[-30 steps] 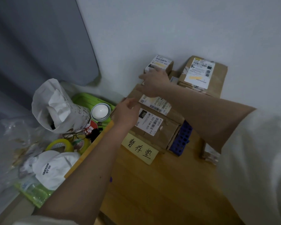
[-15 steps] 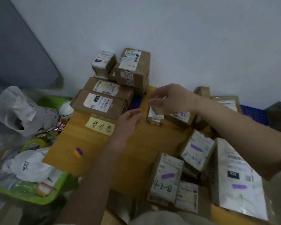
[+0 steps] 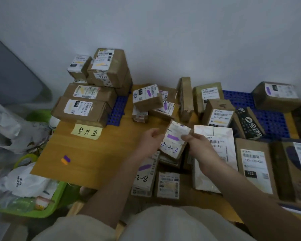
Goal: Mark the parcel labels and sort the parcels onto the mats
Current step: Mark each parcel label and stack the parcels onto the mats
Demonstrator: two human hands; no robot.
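Observation:
A small brown parcel [image 3: 172, 142] carries a purple mark and the handwritten code 2-2-3. It sits tilted above other parcels at the table's middle. My left hand [image 3: 149, 140] curls against its left edge and my right hand [image 3: 197, 142] grips its right edge. Beneath it lies a parcel [image 3: 145, 173] with a purple mark, its code ending in 2-8. Several yellow-marked parcels [image 3: 80, 108] are stacked on the blue mat [image 3: 118, 108] at the back left, behind a yellow handwritten note [image 3: 86, 132]. More purple-marked parcels [image 3: 147, 98] lie at the back centre.
A second blue mat [image 3: 268, 119] with parcels lies at the back right. A white bag parcel [image 3: 215, 153] and a labelled parcel [image 3: 254, 166] lie right of my hands. Purple and orange swatches [image 3: 65, 160] mark the wooden table. A green basket [image 3: 33, 213] of clutter stands at the left.
The view has swung right from the left stack to the middle pile. My right hand left a small parcel near the back, and both hands closed on the 2-2-3 parcel.

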